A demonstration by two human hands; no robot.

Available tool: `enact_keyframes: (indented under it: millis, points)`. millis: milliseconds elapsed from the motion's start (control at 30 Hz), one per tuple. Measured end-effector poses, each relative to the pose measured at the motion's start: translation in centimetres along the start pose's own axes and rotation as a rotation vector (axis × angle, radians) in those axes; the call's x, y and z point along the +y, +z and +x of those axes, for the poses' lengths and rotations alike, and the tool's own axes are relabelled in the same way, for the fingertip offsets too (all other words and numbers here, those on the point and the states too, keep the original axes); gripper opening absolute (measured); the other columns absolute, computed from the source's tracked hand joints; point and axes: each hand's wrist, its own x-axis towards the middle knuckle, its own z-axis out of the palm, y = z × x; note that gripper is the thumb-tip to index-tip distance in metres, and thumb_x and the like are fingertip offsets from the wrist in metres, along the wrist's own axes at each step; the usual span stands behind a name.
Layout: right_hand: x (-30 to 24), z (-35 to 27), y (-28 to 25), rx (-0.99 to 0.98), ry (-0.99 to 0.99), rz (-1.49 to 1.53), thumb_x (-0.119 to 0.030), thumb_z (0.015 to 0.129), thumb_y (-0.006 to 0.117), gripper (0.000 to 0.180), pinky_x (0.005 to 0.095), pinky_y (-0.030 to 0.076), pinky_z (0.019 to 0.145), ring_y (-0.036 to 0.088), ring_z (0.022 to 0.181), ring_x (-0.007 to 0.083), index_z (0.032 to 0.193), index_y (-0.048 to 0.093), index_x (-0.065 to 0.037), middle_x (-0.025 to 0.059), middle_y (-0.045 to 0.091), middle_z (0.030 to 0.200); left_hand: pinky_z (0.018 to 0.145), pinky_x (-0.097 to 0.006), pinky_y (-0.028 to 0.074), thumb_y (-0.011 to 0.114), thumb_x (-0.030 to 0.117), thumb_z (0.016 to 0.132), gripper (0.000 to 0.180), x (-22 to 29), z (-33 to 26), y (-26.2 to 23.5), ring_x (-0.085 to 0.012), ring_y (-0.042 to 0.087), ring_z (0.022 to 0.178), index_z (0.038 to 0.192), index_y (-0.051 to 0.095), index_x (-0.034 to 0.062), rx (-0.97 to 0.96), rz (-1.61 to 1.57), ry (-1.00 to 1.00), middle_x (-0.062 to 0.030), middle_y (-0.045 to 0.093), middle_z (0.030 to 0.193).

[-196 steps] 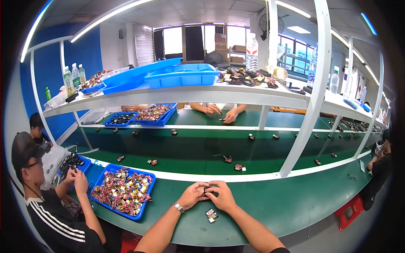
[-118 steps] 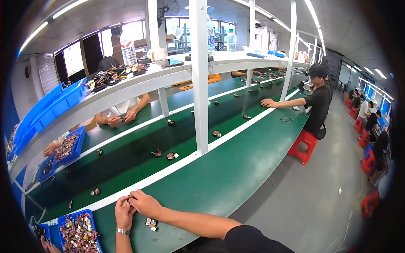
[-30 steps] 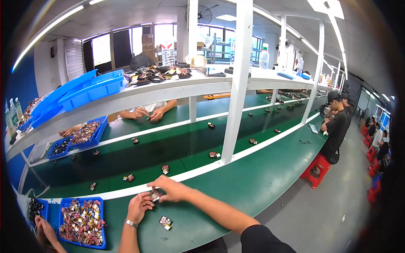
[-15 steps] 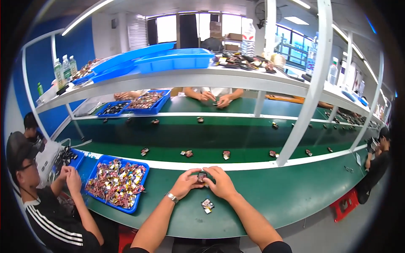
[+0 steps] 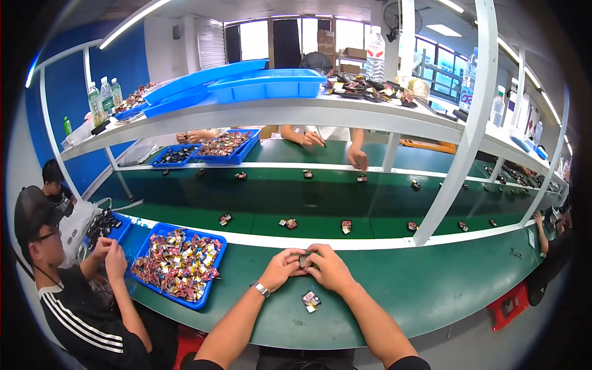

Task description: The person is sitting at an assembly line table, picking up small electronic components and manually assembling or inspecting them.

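Note:
My left hand (image 5: 282,269) and my right hand (image 5: 328,267) meet over the green bench (image 5: 394,296), and together they pinch a small dark part (image 5: 304,261) between the fingertips. A watch sits on my left wrist. Just in front of my hands, on the bench, lies another small part (image 5: 310,301) with red and white on it. A blue tray (image 5: 179,264) full of several small colourful parts stands to my left, within reach of my left hand.
A dark green conveyor belt (image 5: 320,203) runs beyond a white strip and carries several small parts. A white post (image 5: 459,132) holds a shelf with blue bins (image 5: 265,83). A person in black sits at my left (image 5: 74,296); other hands work across the belt.
My view has swung about the room and back to the bench. My hands have stayed together on the small part throughout; parts on the belt have shifted along.

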Motion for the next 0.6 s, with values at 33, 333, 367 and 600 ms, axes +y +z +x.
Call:
enact_keyframes:
  millis: [33,333,367,600]
  points:
    - [0.08,0.01,0.14,0.004,-0.032,0.016,-0.008,0.077,0.073,0.022,0.0377,0.051,0.089,0.055,0.109,0.0275,0.098,0.069,-0.012,0.0064,0.056,0.119,0.093,-0.036,0.055,0.046,-0.004,0.094,0.036,-0.04,-0.03,-0.06,-0.0209,0.064,0.105,0.13,0.046,0.0015,-0.002,0.012,-0.012,-0.0127,0.061,0.117]
    - [-0.05,-0.15,0.53,0.016,0.09,0.095,-0.013,0.08,0.071,0.011,0.037,0.047,0.095,0.053,0.114,0.0275,0.091,0.071,-0.009,0.0062,0.058,0.12,0.095,-0.036,0.054,0.049,-0.005,0.092,0.039,0.12,-0.07,-0.43,-0.0212,0.062,0.108,0.13,0.046,0.0024,-0.065,-0.013,-0.004,-0.0127,0.06,0.119]
    - [0.0,-0.18,0.6,0.017,0.09,0.094,-0.013,0.08,0.071,0.011,0.037,0.047,0.095,0.053,0.114,0.0275,0.091,0.071,-0.009,0.0062,0.058,0.12,0.095,-0.036,0.054,0.049,-0.005,0.092,0.039,0.19,-0.12,-0.43,-0.0212,0.062,0.108,0.13,0.046,0.0024,-0.066,-0.012,-0.004,-0.0127,0.06,0.119]
    - [0.58,-0.18,0.68,-0.04,0.101,0.197,-0.013,0.082,0.07,0.01,0.0388,0.042,0.101,0.05,0.119,0.0284,0.091,0.071,-0.009,0.0064,0.058,0.123,0.096,-0.036,0.054,0.05,-0.003,0.093,0.036,0.01,-0.01,-0.55,-0.021,0.061,0.109,0.128,0.046,0.0025,-0.092,0.001,-0.038,-0.012,0.06,0.12]
